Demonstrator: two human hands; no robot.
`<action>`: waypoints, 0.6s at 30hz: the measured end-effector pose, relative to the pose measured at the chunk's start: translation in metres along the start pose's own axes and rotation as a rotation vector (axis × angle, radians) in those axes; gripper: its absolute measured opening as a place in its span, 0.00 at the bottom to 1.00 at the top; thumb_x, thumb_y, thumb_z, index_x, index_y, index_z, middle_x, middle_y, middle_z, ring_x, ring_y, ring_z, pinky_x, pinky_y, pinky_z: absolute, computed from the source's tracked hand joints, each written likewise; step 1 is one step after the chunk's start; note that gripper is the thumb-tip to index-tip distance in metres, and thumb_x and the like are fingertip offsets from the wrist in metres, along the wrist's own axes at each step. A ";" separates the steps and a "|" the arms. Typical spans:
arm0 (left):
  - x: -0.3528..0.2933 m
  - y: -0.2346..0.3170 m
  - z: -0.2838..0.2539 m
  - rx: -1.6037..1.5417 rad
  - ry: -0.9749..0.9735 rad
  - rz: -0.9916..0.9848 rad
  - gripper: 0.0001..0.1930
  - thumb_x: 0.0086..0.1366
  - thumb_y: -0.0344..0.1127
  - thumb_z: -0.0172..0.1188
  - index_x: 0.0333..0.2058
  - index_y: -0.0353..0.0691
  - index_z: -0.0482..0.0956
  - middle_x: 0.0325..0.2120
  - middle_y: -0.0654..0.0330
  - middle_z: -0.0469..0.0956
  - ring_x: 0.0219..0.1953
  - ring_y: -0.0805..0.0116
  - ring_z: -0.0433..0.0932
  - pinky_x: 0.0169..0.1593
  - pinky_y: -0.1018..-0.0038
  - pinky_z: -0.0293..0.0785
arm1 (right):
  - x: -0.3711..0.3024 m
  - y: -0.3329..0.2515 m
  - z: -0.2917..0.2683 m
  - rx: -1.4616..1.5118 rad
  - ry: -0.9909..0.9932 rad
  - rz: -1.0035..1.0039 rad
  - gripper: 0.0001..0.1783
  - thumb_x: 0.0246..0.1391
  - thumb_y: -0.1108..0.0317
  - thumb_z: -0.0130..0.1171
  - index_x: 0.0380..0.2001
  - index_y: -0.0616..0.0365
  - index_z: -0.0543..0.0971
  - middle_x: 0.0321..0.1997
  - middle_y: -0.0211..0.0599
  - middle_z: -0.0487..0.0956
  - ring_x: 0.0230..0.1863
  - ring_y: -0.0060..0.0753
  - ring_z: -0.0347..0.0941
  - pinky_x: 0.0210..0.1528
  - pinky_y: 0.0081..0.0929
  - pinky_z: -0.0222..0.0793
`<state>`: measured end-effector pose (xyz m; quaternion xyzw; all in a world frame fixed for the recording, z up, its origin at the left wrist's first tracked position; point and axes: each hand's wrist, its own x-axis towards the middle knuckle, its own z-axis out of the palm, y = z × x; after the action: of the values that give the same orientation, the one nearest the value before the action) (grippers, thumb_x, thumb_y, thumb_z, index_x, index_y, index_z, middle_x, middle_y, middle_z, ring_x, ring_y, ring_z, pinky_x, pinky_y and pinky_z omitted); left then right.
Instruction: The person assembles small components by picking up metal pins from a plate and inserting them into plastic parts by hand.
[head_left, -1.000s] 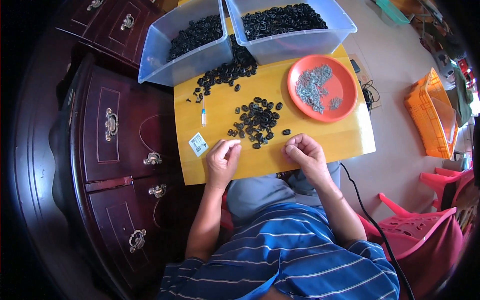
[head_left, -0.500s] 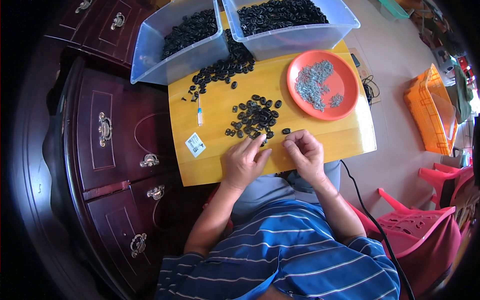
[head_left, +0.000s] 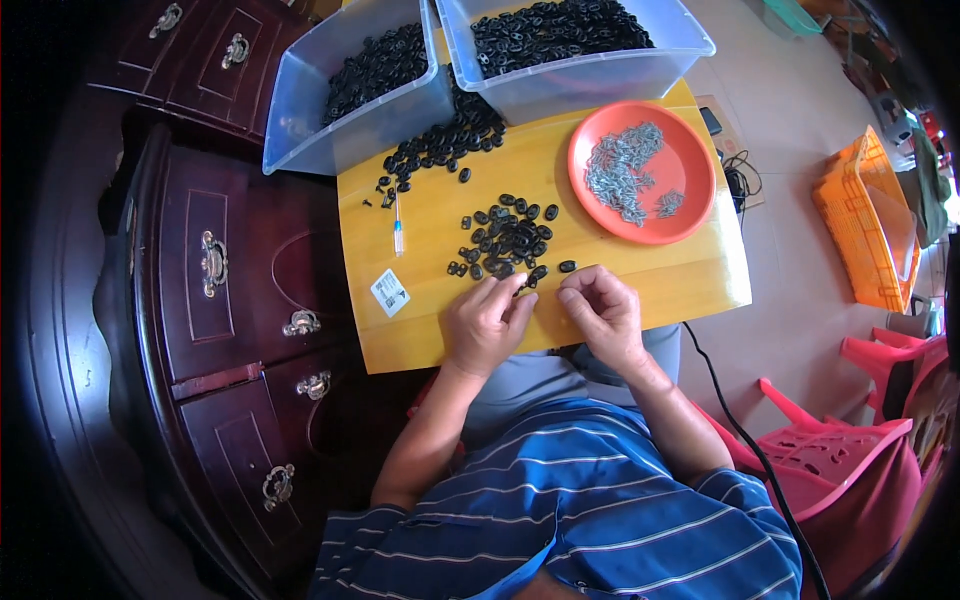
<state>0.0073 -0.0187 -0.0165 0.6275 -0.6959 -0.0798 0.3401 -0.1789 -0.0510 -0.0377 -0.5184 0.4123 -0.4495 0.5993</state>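
Closest to me, a person in a blue striped shirt [head_left: 590, 500] and grey trousers [head_left: 530, 385] is sitting at a yellow table [head_left: 425, 330], both bare hands hovering over its near edge, apart from each other. The left hand [head_left: 486, 326] is bending over the near side of a loose pile of small black oval pieces [head_left: 512, 235], thumb and forefinger parting around 1 or 2 of them; I cannot tell whether it is gripping any. The right hand [head_left: 607, 318] is curling, its thumb lying close to the forefinger, and I cannot tell whether anything is sitting between them. Just beyond its fingertips, 1 single black oval [head_left: 568, 267] is lying apart from the pile. On the person's left, a white printed label [head_left: 390, 292] is lying flat, and past it a slim tool with a blue-and-white handle [head_left: 398, 238]. To the right, a round orange-red plate [head_left: 690, 155] is holding a heap of tiny silvery metal pieces [head_left: 622, 170]. Farther back, more black ovals [head_left: 470, 130] are spilling over the tabletop near 2 translucent plastic bins, the left bin [head_left: 360, 143] and the right bin [head_left: 590, 85], both holding masses of black pieces.
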 end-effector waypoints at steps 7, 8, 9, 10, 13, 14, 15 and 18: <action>0.005 0.009 0.000 -0.028 -0.023 -0.107 0.11 0.55 0.31 0.75 0.37 0.40 0.85 0.17 0.62 0.72 0.17 0.66 0.71 0.23 0.70 0.69 | 0.000 -0.003 -0.001 0.018 -0.028 0.004 0.01 0.64 0.77 0.62 0.36 0.62 0.79 0.29 0.20 0.76 0.30 0.07 0.67 0.30 0.12 0.65; 0.005 0.010 0.001 -0.024 -0.016 -0.116 0.10 0.56 0.32 0.75 0.36 0.40 0.85 0.17 0.62 0.73 0.16 0.66 0.71 0.23 0.70 0.69 | 0.000 -0.003 -0.001 0.016 -0.032 0.007 0.01 0.64 0.77 0.62 0.37 0.62 0.79 0.29 0.20 0.76 0.30 0.07 0.67 0.30 0.13 0.65; 0.005 0.008 0.002 -0.023 -0.015 -0.116 0.10 0.56 0.32 0.75 0.36 0.40 0.85 0.17 0.62 0.73 0.16 0.66 0.71 0.23 0.70 0.69 | 0.000 -0.003 -0.001 0.017 -0.034 0.006 0.01 0.64 0.77 0.62 0.37 0.62 0.79 0.29 0.20 0.76 0.30 0.07 0.67 0.30 0.13 0.65; 0.005 0.004 0.006 -0.027 0.013 -0.087 0.09 0.57 0.32 0.74 0.35 0.41 0.85 0.17 0.61 0.74 0.17 0.66 0.72 0.23 0.69 0.69 | 0.000 -0.002 -0.001 0.006 -0.038 0.004 0.01 0.63 0.77 0.62 0.36 0.62 0.79 0.29 0.20 0.76 0.30 0.07 0.67 0.30 0.13 0.65; 0.005 0.004 0.008 -0.024 0.031 -0.064 0.08 0.58 0.32 0.73 0.35 0.41 0.84 0.18 0.61 0.75 0.17 0.66 0.73 0.23 0.69 0.70 | 0.001 -0.002 -0.001 -0.023 -0.045 0.000 0.02 0.63 0.76 0.62 0.36 0.61 0.79 0.28 0.21 0.76 0.29 0.07 0.67 0.30 0.13 0.65; 0.005 0.004 0.008 -0.017 0.020 -0.068 0.08 0.58 0.32 0.73 0.35 0.41 0.84 0.18 0.60 0.75 0.17 0.66 0.73 0.23 0.69 0.70 | 0.001 -0.002 -0.002 -0.041 -0.045 -0.002 0.02 0.63 0.76 0.62 0.36 0.61 0.79 0.28 0.21 0.76 0.29 0.07 0.67 0.29 0.13 0.65; 0.005 0.005 0.008 -0.017 0.020 -0.070 0.08 0.58 0.32 0.73 0.35 0.41 0.84 0.18 0.60 0.75 0.17 0.66 0.73 0.23 0.69 0.70 | 0.001 -0.002 -0.002 -0.041 -0.047 -0.001 0.02 0.63 0.76 0.62 0.36 0.61 0.79 0.28 0.21 0.76 0.29 0.07 0.67 0.29 0.13 0.65; 0.007 0.008 0.006 -0.033 0.008 -0.109 0.08 0.58 0.32 0.73 0.36 0.41 0.84 0.18 0.60 0.75 0.16 0.65 0.73 0.23 0.68 0.70 | 0.001 -0.001 -0.001 -0.036 -0.046 -0.003 0.02 0.63 0.76 0.62 0.36 0.61 0.79 0.27 0.21 0.76 0.29 0.07 0.67 0.29 0.13 0.65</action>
<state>-0.0024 -0.0253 -0.0140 0.6591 -0.6579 -0.1072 0.3481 -0.1801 -0.0523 -0.0366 -0.5400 0.4059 -0.4308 0.5984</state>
